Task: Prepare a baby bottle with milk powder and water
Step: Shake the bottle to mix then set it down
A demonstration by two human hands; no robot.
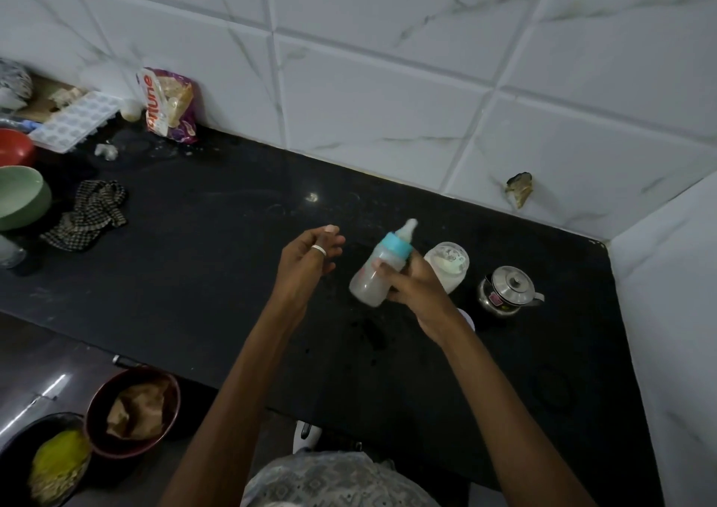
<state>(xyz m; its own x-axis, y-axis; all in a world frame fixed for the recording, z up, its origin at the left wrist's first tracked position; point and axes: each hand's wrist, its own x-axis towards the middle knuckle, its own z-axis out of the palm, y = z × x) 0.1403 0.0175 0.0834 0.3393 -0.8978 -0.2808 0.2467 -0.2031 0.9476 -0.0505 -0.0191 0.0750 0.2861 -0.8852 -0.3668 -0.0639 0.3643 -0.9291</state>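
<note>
My right hand (pixel 413 287) grips a baby bottle (pixel 378 270) with a blue collar and a teat, tilted to the right above the black counter (pixel 232 274). The bottle holds whitish liquid and looks blurred. My left hand (pixel 306 260) hovers to the left of the bottle, fingers loosely curled and holding nothing, a ring on one finger. Just behind my right hand stands an open clear jar of milk powder (pixel 450 264). A small steel kettle (pixel 504 291) with its lid on stands to the jar's right.
At the far left lie a checked cloth (pixel 89 215), a green bowl (pixel 21 196), a red bowl (pixel 15 145), an ice tray (pixel 73 120) and a snack packet (pixel 168 105). Two bowls (pixel 132 409) with food sit below the counter edge. Tiled walls close the back and right.
</note>
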